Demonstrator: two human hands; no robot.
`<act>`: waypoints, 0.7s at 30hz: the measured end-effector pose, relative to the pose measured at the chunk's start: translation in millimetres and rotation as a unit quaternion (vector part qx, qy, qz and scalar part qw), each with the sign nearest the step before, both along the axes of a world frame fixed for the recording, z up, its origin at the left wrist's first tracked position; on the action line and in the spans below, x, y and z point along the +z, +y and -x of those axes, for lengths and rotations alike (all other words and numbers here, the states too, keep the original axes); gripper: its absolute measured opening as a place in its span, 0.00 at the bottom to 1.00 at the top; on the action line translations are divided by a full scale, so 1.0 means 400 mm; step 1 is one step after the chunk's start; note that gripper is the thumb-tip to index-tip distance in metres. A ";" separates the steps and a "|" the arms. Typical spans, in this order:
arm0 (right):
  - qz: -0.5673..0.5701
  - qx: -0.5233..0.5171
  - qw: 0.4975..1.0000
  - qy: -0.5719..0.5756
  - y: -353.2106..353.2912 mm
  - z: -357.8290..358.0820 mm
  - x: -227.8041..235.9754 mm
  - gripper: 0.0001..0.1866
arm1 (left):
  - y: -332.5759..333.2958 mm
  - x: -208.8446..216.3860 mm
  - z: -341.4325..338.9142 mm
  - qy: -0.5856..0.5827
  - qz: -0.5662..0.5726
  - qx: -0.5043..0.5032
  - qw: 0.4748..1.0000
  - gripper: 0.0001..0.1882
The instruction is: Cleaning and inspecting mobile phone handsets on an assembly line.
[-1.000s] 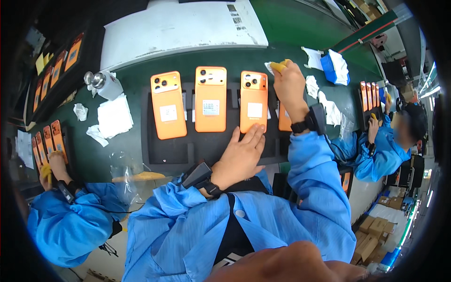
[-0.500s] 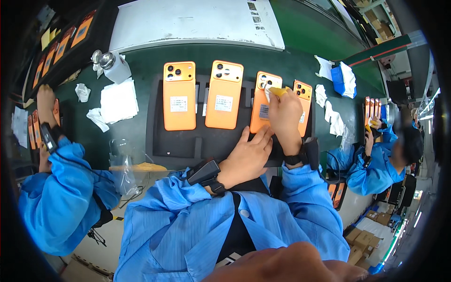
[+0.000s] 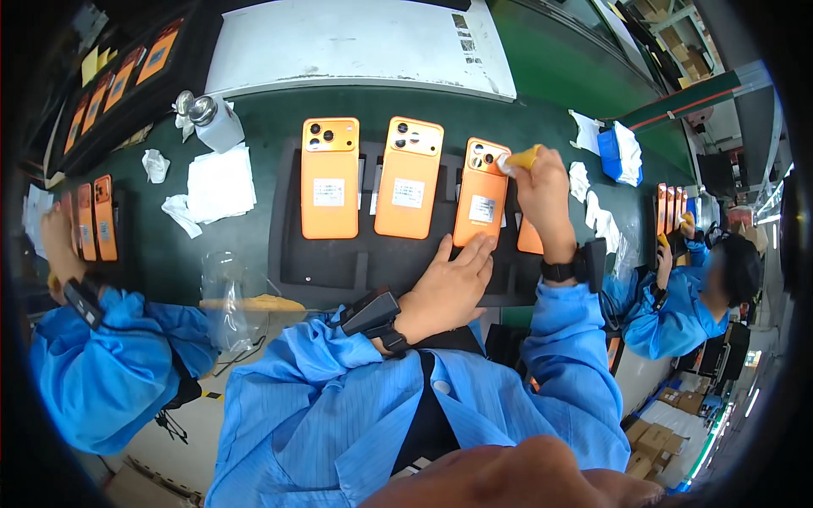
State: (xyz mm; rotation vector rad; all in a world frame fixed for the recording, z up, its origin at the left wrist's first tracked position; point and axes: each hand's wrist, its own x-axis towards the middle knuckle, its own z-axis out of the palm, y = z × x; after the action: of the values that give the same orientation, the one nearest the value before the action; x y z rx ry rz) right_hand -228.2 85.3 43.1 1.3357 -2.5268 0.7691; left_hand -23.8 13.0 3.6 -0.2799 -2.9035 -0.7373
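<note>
Three orange phones lie back-up in a black foam tray point(image 3: 292, 254) on the green table. My left hand point(image 3: 445, 284) presses flat on the lower end of the third phone point(image 3: 480, 193). My right hand point(image 3: 542, 190) holds a small yellow wiping tool point(image 3: 521, 159) with its white tip against that phone's camera corner. A fourth orange phone point(image 3: 529, 237) is mostly hidden under my right wrist. The first phone point(image 3: 330, 178) and second phone point(image 3: 410, 178) lie untouched to the left.
White wipes point(image 3: 220, 182) and a small metal-topped bottle point(image 3: 213, 118) lie left of the tray. A clear plastic bag point(image 3: 229, 296) sits at the table's near edge. Co-workers in blue coats sit at left point(image 3: 110, 356) and right point(image 3: 677, 313), each with orange phones.
My right hand has moved the yellow tool left and up, from the fourth phone to the third phone's camera corner. My left hand stays on that phone's lower end.
</note>
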 end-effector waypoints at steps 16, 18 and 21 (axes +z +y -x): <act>0.123 -0.030 0.986 0.112 -0.086 0.027 -0.096 0.05 | -0.007 -0.002 -0.003 0.003 -0.002 0.009 1.000 0.39; 0.092 -0.049 0.987 0.121 -0.030 0.003 -0.120 0.06 | -0.004 0.000 0.002 -0.011 0.005 -0.003 1.000 0.39; 0.135 -0.014 0.986 0.094 -0.018 -0.066 -0.118 0.06 | -0.001 0.010 0.006 -0.019 0.005 -0.008 1.000 0.39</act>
State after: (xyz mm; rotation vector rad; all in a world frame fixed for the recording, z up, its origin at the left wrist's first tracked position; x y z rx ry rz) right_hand -201.8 77.9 -4.1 1.2170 -2.2006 0.8953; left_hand -26.1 12.6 7.5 -0.2951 -2.9444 -0.7383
